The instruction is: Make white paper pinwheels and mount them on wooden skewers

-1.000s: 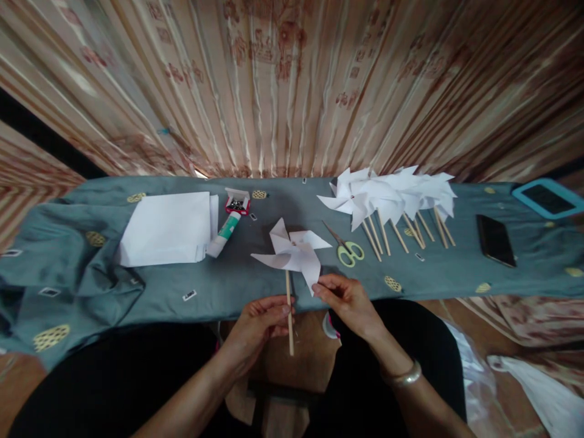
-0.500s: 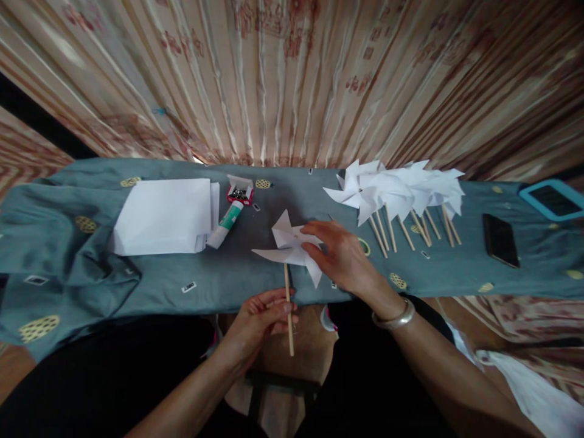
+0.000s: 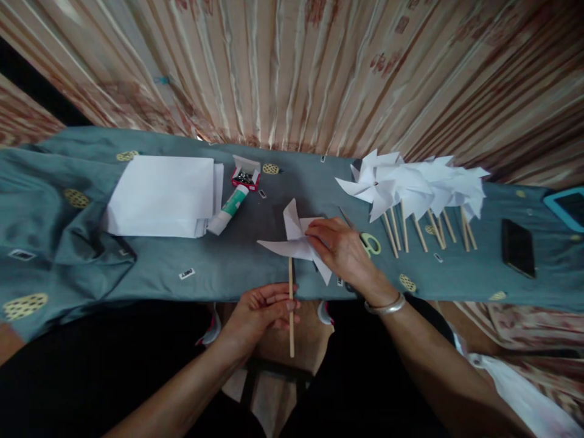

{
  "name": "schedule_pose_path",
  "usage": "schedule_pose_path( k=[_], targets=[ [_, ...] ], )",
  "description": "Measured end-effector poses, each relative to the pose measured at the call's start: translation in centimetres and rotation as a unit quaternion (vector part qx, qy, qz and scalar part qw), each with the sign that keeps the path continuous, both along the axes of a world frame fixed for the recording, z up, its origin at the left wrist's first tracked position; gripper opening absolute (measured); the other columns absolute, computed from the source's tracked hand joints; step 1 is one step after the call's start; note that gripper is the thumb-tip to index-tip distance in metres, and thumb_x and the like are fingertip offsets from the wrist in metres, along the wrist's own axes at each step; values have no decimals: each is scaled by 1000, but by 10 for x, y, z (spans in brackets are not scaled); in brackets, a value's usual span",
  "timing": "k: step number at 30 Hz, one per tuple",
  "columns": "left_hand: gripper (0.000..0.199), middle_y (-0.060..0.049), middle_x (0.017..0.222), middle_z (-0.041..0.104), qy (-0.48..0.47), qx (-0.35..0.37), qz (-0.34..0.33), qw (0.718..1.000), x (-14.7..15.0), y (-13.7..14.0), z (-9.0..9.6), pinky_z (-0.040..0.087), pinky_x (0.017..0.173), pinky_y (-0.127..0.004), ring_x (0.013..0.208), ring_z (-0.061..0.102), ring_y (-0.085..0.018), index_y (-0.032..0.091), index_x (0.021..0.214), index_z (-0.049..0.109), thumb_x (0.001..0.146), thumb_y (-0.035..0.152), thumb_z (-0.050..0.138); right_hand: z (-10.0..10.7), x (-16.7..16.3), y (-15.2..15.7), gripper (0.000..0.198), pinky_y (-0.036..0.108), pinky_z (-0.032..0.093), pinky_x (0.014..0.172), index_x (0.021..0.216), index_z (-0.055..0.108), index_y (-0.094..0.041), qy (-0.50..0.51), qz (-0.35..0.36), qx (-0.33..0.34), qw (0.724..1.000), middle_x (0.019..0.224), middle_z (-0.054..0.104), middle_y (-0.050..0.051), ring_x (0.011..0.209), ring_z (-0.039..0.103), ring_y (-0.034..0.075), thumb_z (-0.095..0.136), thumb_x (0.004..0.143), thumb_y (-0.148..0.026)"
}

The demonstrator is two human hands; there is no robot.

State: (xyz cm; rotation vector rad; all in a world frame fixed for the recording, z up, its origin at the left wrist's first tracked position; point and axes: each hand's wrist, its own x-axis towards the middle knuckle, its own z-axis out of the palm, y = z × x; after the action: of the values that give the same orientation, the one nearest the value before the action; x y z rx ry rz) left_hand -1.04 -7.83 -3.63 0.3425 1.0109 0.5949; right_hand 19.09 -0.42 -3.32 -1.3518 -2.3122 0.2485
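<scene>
A white paper pinwheel (image 3: 288, 248) on a thin wooden stick (image 3: 291, 277) is before me at the near edge of the table. My left hand (image 3: 261, 313) is closed round the lower part of the stick, thumb on top. On the pinwheel's right side, near its middle, my right hand (image 3: 345, 250) has thumb and fingers pinched on the paper, and they cover the centre. Just beyond that hand lie scissors with a green handle (image 3: 371, 243), partly hidden by it.
Finished-looking pinwheels (image 3: 417, 185) overlap at the back right. Beyond them are a dark phone (image 3: 518, 248) and a blue-framed device (image 3: 568, 207). Leftward lie a paper stack (image 3: 162, 198), a glue stick (image 3: 229, 210) and a small red box (image 3: 245, 176) of metal pieces.
My right hand's fingers have closed in on the pinwheel's middle, and the blades have turned slightly. My left hand keeps its hold on the stick. The camera view has shifted a little.
</scene>
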Motion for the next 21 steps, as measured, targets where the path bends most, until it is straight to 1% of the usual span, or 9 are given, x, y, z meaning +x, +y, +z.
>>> schedule_pose_path(
  k=[4, 11, 15, 21],
  targets=[
    [51, -3, 72, 74, -3, 3, -2, 1000, 0, 1, 0, 50, 50, -18, 54, 67, -11, 12, 88, 73, 46, 33, 93, -2, 0, -1, 18, 37, 50, 86, 91, 71, -18, 20, -8, -13, 1000, 98, 72, 8, 91, 63, 23, 54, 91, -15],
    [49, -2, 74, 74, -1, 8, -4, 1000, 0, 1, 2, 50, 50, -18, 55, 67, -11, 13, 92, 73, 50, 32, 91, 3, -4, 5, 16, 35, 49, 87, 87, 73, -20, 87, -52, -57, 993, 93, 74, 5, 91, 67, 21, 59, 86, -11],
    [46, -2, 74, 73, -6, 14, -4, 1000, 0, 1, 2, 50, 51, -18, 55, 67, -11, 13, 90, 74, 52, 31, 91, 2, -4, 7, 15, 35, 50, 86, 83, 74, -20, 85, -61, -75, 992, 89, 74, 4, 89, 67, 21, 62, 83, -11],
    [40, -3, 76, 73, -17, 25, -6, 1000, -1, -1, 1, 50, 52, -19, 57, 67, -11, 13, 92, 73, 58, 26, 88, -1, -5, 7, 15, 36, 50, 86, 81, 74, -21, 71, -62, -87, 992, 88, 74, 4, 89, 67, 21, 62, 83, -13]
  ],
)
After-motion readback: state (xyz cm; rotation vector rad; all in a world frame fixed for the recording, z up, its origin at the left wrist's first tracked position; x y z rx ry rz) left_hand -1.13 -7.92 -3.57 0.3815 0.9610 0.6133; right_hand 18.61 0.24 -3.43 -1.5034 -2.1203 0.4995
